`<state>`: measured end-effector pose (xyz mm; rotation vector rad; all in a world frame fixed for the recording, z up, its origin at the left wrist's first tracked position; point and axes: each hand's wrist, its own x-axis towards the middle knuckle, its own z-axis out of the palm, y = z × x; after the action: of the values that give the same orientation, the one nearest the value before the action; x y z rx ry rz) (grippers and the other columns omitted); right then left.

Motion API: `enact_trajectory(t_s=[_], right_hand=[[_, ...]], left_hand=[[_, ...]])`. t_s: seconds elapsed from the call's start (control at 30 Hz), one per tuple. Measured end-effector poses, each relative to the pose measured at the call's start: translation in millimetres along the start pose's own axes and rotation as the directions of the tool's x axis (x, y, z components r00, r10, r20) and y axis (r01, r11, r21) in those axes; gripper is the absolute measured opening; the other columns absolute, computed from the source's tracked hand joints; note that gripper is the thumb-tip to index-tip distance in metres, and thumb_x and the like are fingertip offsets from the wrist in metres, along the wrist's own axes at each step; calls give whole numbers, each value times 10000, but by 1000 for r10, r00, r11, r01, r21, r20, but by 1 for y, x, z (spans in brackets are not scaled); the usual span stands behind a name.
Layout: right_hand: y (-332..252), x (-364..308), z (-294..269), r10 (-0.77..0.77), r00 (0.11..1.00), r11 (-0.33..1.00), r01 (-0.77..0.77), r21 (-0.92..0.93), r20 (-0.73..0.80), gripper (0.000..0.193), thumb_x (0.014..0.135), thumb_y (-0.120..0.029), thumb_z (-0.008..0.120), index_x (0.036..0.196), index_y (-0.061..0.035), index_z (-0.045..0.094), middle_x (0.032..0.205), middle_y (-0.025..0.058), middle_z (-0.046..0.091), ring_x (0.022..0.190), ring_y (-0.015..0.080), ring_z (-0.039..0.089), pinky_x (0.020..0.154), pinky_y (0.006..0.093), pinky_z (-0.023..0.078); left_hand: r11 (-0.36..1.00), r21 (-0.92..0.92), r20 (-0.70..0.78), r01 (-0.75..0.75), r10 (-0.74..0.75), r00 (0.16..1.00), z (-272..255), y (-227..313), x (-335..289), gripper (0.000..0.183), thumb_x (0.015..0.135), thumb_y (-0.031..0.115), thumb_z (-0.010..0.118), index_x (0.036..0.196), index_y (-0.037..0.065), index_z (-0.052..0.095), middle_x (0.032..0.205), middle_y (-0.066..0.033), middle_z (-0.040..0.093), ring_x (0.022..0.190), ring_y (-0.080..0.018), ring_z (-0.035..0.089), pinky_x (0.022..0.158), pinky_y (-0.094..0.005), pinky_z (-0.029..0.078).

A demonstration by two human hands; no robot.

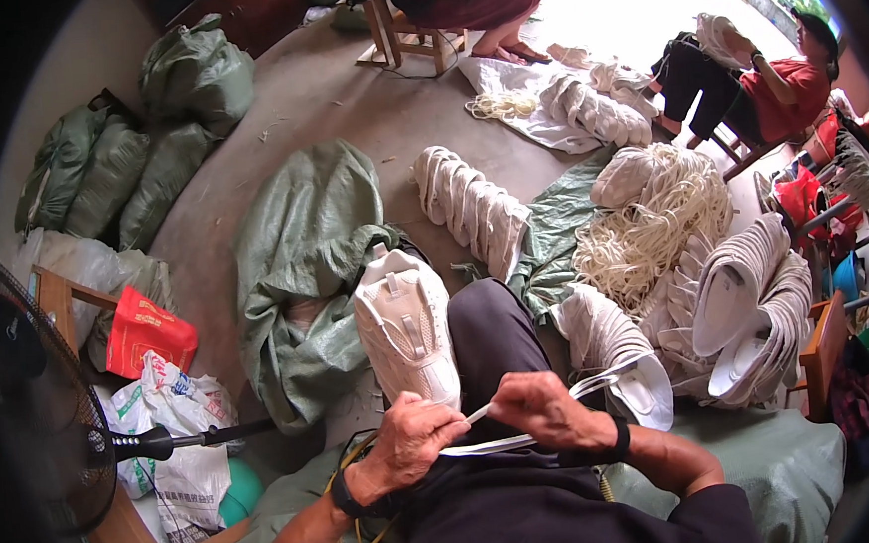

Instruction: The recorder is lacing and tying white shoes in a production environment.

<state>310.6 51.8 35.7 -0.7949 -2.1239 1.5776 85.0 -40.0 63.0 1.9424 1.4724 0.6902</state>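
Left grip [417, 437] pinched closed at the pale sneaker [405, 323], contents unclear; right grip [538, 411] clasps white lace [485, 448], lower centre. I judge lacing underway, next needing a steady pull.

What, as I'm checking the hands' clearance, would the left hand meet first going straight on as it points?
Apart from the white lace between them, the left hand would probably meet the right hand; depth is unclear.

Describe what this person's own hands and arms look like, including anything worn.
Both the left hand and right hand are ungloved. A black band circles each wrist. The forearms are bare, below short dark sleeves.
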Motion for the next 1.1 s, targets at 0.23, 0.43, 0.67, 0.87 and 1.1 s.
enact_trajectory(t_s=[0.23,0.43,0.67,0.87,1.1], right_hand=[[9,9,-81,199,907,978,-157,140,-372,193,939,-130,661,834,25,704,632,-14,575,624,54,505,547,261,407],[47,5,-187,235,666,957,-286,49,-708,242,965,-175,618,821,-7,716,585,-66,493,539,25,404,488,230,303],[170,-32,-328,86,446,946,-316,-67,-891,227,930,-176,633,823,-1,730,663,-20,624,580,73,517,539,262,393],[233,-68,-442,-325,356,395,-791,-468,-876,178,868,-144,642,793,6,700,761,133,701,696,260,665,650,394,519],[108,36,-235,-200,855,940,30,-339,-479,360,961,-148,590,1295,-13,610,1223,126,629,1018,233,630,918,332,508]], left_hand=[[628,-653,203,424,-395,896,-25,-15,-12,209,1017,131,605,906,-22,694,682,23,579,604,-40,489,548,-214,378],[545,-713,194,442,-452,871,-56,-31,-34,189,998,113,620,893,-28,686,675,12,585,592,-40,496,544,-204,377],[614,-653,136,443,-480,866,-78,-36,-45,190,990,128,635,867,-6,689,655,22,583,572,-37,505,520,-199,355],[625,-635,158,454,-470,869,-89,-41,-46,176,992,106,632,894,-28,692,704,-1,616,613,-48,529,572,-216,416],[714,-544,144,442,-439,887,-59,-6,1,147,974,103,641,913,-11,709,676,7,611,609,-53,529,571,-237,417]])
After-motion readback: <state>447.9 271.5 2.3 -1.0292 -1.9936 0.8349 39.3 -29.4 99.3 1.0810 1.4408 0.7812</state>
